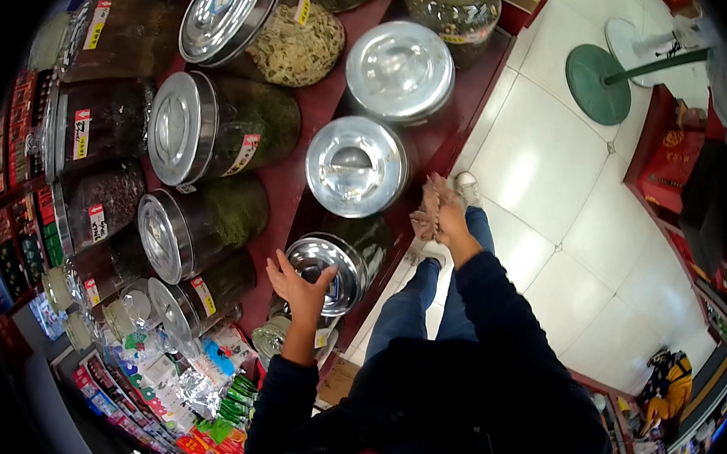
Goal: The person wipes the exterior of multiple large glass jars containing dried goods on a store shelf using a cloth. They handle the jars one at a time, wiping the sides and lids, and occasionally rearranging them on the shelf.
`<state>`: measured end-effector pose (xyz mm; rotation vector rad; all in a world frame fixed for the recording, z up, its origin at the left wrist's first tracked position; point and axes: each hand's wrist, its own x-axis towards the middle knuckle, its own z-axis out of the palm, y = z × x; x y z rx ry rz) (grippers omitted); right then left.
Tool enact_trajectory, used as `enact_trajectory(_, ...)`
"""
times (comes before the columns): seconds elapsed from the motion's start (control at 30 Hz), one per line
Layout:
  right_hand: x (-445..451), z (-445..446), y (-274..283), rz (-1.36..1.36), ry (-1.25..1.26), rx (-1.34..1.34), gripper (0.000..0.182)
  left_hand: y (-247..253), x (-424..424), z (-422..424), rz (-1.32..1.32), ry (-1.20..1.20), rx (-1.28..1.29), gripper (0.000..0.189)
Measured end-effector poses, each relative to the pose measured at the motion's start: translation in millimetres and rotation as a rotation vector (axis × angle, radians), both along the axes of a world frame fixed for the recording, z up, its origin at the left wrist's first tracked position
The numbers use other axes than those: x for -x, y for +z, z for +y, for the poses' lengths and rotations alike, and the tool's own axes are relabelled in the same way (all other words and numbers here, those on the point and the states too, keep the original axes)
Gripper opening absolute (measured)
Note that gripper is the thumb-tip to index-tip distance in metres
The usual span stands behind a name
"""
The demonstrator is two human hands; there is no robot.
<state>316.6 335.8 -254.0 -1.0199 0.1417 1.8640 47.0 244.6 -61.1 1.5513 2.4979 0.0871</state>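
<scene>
My left hand [301, 291] has its fingers spread over the edge of a shiny metal lid [350, 283] on a glass jar; whether it touches the lid I cannot tell. A crumpled brownish cloth [426, 214] is gripped in my right hand [451, 219], just off the front edge of the dark red shelf [395, 226]. Nearest to that hand is a jar with a round metal lid [354, 166]. Behind it stands another jar, its wide silvery lid [400, 70] seen from above.
More lidded glass jars with dried goods [297, 42] and greenish contents [238, 212] fill the higher tier. Small glass-stoppered jars [270, 337] and colourful packets [221, 369] lie near my left arm. A green round stand base [598, 84] rests on the white tiled floor [539, 157].
</scene>
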Motion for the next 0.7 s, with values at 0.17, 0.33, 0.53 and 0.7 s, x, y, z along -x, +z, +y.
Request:
enact_trajectory(0.17,-26,16,120,-0.138,-0.091,0.063,0.035,46,-69,90,-0.254,-0.189,-0.188,0.093)
enact_trajectory(0.33,-29,60,202,-0.873,0.431,-0.872,0.034,4,-67,155,-0.364,0.04,-0.199,0.082)
enact_trajectory(0.53,27,101,170,-1.66,0.768,-1.374,0.055,-20,-59,165,-0.934,0.47,-0.117,0.064)
enact_trajectory(0.7,87,124,158,-1.686,0.697,-1.432,0.043,-10,-55,161,-1.182,0.618,-0.022,0.055)
